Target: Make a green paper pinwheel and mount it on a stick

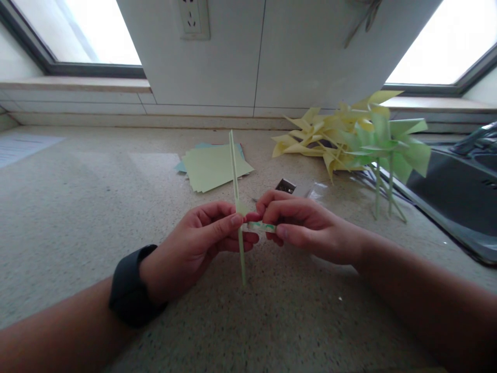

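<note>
My left hand (209, 228) is closed on a thin piece of pale green paper (235, 178), pinched between thumb and fingers. The paper stands upright and shows as a narrow band, apparently almost edge-on. My right hand (306, 223) grips a small clear strip with green marks (261, 227) by its right end, thumb below and fingers above. The strip's left end meets the green paper near my left thumb; whether it is stuck there I cannot tell. A dark band is on my left wrist.
Behind my hands lies a stack of green and blue paper squares (213, 167). A small metallic item (286, 186) and clear plastic (317, 191) sit beyond my right hand. Yellow paper pinwheels (310, 129) and green pinwheels (382, 137) lie near the sink (454, 191). A printed sheet (27, 147) is at left.
</note>
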A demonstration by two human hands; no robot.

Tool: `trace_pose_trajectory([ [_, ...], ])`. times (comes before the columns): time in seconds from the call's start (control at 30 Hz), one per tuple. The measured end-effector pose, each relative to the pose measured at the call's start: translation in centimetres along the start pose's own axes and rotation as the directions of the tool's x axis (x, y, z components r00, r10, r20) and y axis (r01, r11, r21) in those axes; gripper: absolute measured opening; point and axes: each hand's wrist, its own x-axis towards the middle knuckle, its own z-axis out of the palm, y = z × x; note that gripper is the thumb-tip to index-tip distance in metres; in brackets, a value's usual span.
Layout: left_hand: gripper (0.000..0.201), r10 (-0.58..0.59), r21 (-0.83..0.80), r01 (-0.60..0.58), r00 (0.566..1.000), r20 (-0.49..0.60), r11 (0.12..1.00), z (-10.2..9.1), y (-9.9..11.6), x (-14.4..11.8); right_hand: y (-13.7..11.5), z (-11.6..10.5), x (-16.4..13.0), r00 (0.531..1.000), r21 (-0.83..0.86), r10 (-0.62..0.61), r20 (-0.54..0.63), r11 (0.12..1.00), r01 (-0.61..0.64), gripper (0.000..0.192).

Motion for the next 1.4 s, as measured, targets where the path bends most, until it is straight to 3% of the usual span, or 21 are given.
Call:
trace_pose_trajectory([
  [0.2, 0.003, 0.021, 0.057, -0.024, 0.998, 0.051, 0.998, -0.6, -0.5, -0.1, 0.0, 0.2, 0.1, 1.0, -0.04, 0.009, -0.016, 0.999, -0.009, 0.018],
  [0.33, 0.002, 0.043, 0.12, -0.046, 0.999, 0.027, 0.992, -0.9, -0.6, -0.1, -0.1, 0.0, -0.1, 1.0, -0.031, 0.0, 0.027, 1.0, 0.001, 0.014],
  [0.53, 0.002, 0.034, 0.011, -0.035, 0.998, 0.048, 0.999, -0.5, -0.4, -0.1, -0.3, 0.1, -0.2, 1.0, -0.039, -0.015, -0.003, 0.999, 0.015, 0.012],
  [0.93, 0.007, -0.01, -0.007, 0.01, 1.0, -0.006, 1.0, -0.2, 0.0, 0.0, 0.0, 0.1, -0.3, 0.999, -0.09, 0.046, 0.025, 0.995, -0.043, 0.013],
  [1.17, 0.017, -0.091, 0.122, 0.092, 0.996, -0.014, 0.988, -0.2, -0.1, -0.4, -0.1, 0.5, -0.1, 0.991, -0.164, 0.093, -0.095, 0.981, -0.108, 0.011],
  [1.4, 0.017, -0.054, 0.191, 0.06, 0.998, -0.037, 0.98, -0.2, -0.4, -0.1, -0.3, 1.4, 0.1, 0.978, -0.195, 0.144, -0.153, 0.966, -0.173, 0.012],
])
